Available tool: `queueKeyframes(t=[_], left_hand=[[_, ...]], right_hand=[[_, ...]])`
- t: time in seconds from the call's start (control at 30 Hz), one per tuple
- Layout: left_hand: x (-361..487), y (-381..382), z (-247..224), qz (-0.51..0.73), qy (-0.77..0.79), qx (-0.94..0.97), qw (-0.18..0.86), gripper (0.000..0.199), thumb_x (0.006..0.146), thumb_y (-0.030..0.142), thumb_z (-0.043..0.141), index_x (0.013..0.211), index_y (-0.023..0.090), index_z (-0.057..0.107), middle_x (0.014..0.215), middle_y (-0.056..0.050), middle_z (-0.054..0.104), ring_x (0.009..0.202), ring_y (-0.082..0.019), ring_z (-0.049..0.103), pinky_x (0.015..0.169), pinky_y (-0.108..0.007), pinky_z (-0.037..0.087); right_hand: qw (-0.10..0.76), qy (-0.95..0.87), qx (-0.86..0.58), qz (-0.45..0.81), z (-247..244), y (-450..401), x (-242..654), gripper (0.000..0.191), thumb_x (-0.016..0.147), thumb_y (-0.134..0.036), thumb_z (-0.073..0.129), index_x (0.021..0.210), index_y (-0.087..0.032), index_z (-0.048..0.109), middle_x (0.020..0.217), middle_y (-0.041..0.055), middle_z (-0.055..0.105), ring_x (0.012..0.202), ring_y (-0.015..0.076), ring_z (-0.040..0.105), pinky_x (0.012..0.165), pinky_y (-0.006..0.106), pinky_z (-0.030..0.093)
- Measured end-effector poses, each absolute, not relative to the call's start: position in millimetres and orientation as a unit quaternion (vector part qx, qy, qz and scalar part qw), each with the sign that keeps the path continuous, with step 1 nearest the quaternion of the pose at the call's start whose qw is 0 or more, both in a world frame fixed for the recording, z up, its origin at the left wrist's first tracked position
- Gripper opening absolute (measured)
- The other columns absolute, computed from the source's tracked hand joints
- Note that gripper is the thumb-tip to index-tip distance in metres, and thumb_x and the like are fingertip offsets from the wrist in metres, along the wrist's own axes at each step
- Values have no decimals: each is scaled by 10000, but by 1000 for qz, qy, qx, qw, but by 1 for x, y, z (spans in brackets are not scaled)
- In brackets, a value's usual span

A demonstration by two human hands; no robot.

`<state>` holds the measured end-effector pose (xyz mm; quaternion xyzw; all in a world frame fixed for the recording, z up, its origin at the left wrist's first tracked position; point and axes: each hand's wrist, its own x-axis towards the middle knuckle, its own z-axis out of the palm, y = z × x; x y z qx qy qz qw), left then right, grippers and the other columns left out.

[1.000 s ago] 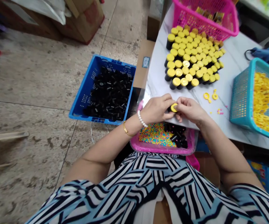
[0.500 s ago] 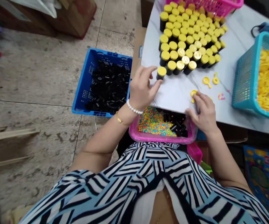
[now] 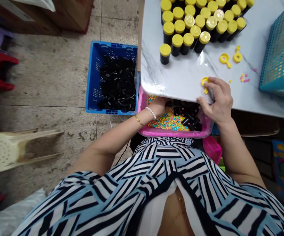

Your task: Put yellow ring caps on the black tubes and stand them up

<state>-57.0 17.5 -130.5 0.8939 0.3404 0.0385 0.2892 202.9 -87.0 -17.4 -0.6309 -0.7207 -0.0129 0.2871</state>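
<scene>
**Right hand (image 3: 217, 100) touching a yellow plastic ring piece (image 3: 205, 83) at the tabletop's edge**

The glossy, grey-veined white tabletop (image 3: 245, 95) is overhanging a pink plastic tray (image 3: 173, 132) that is holding multicoloured beads (image 3: 168, 122) and black cylinders (image 3: 190, 119). The ring piece is lying on the tabletop near its front edge, with the right hand's curled fingertips (image 3: 214, 83) touching it; whether the grip is clenched on it, I cannot tell. The left hand (image 3: 158, 105), below a pearl bracelet (image 3: 151, 113), is dipping toward the tray, its grip hidden behind the tabletop. Rows of yellow-capped black cylinders (image 3: 178, 42) are standing on the tabletop beside a teal perforated basket (image 3: 279, 49). A blue plastic crate (image 3: 94, 78) of uncapped black cylinders (image 3: 116, 82) is sitting on the speckled stone-tile floor (image 3: 58, 65).
</scene>
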Motion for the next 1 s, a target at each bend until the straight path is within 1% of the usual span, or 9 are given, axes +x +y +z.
queueKeyframes(t=[0.1, 0.2, 0.27, 0.43, 0.57, 0.67, 0.83, 0.93, 1.0], left_hand=[[-60, 0, -129, -12, 347, 898, 269, 390, 886, 263, 681, 1259, 160, 728, 1141, -153, 720, 1004, -257, 673, 900, -364, 560], [-64, -14, -121, -38, 344, 915, 207, 346, 945, 257, 614, 1252, 150, 732, 1285, -196, 648, 1129, -291, 646, 937, -382, 543], [-66, -15, -117, -51, 319, 926, 197, 341, 956, 222, 579, 1258, 154, 722, 1274, -174, 654, 1169, -282, 632, 966, -366, 537], [-78, -2, -113, -46, 279, 933, 223, 369, 926, 202, 599, 1280, 161, 694, 1214, -117, 690, 1143, -248, 638, 1001, -333, 533], [-80, 0, -112, -41, 315, 939, 136, 280, 979, 169, 506, 1142, 82, 716, 1224, -190, 664, 1156, -283, 598, 1025, -398, 502], [-66, -14, -111, -63, 343, 933, 92, 346, 1015, 130, 393, 1033, 29, 723, 1171, -250, 651, 1125, -329, 589, 953, -457, 494], [-44, -39, -106, -86, 248, 957, 125, 334, 1021, 149, 424, 991, 60, 745, 1115, -217, 675, 1118, -316, 614, 896, -420, 505], [-54, -35, -107, -89, 268, 940, 190, 250, 974, 159, 545, 1112, 93, 743, 1129, -176, 693, 1097, -264, 651, 916, -356, 531], [-66, -26, -109, -87, 284, 920, 256, 305, 921, 185, 654, 1211, 127, 727, 1171, -140, 710, 1099, -239, 677, 951, -319, 541]], right_hand=[[287, -715, -637, 1, -18, -88, 202, 556, 913, -574, 633, 1361, -248, 590, 1458, 128, 566, 1370, 364, 521, 1168, 596, 421], [292, -710, -641, 16, -18, -87, 202, 553, 908, -576, 633, 1354, -252, 597, 1471, 118, 555, 1384, 372, 506, 1184, 603, 401], [293, -708, -642, 25, -18, -87, 202, 557, 906, -582, 632, 1356, -255, 597, 1478, 118, 549, 1395, 382, 494, 1189, 614, 391], [294, -704, -646, 24, -17, -87, 201, 550, 908, -576, 633, 1366, -274, 594, 1477, 116, 557, 1395, 381, 498, 1185, 620, 400], [282, -701, -654, 21, -17, -88, 200, 537, 909, -555, 640, 1383, -306, 584, 1491, 105, 551, 1406, 383, 486, 1184, 625, 395], [268, -696, -666, 14, -17, -89, 199, 538, 911, -540, 643, 1401, -334, 566, 1503, 95, 543, 1419, 381, 470, 1181, 627, 393], [272, -699, -661, 19, -17, -89, 199, 549, 919, -571, 609, 1405, -320, 563, 1505, 96, 530, 1433, 392, 454, 1171, 633, 392], [263, -689, -674, 42, -16, -90, 199, 562, 918, -586, 616, 1418, -337, 554, 1530, 81, 518, 1452, 400, 419, 1190, 643, 357], [254, -680, -686, 51, -14, -90, 199, 553, 920, -573, 632, 1423, -359, 551, 1544, 72, 516, 1462, 414, 393, 1199, 656, 336]])
